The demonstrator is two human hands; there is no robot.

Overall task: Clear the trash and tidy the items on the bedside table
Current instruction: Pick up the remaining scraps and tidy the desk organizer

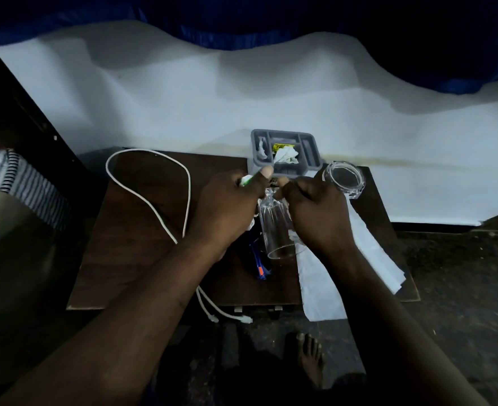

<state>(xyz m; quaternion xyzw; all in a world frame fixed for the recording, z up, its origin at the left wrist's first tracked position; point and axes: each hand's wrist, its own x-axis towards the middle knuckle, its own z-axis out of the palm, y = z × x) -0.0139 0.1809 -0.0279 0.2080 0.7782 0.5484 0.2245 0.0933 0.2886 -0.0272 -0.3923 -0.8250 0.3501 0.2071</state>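
On the dark wooden bedside table (130, 253), my left hand (227, 209) grips a small white-and-green wrapper (245, 180) between thumb and fingers. My right hand (315, 212) has its fingers curled by a small dark item next to the wrapper; what it pinches is hidden. A clear glass tumbler (277, 230) lies on its side between my hands. A blue wrapper (260, 265) lies under my left wrist. The grey compartment tray (312, 150) at the table's back edge holds crumpled white tissue (285, 155) and a yellow scrap.
A second clear glass (344, 178) stands upright at the back right. White paper sheets (367, 259) hang over the front right edge. A white cable (154, 194) loops across the left half, its plugs dangling off the front. White wall behind; my bare foot (309, 358) is below.
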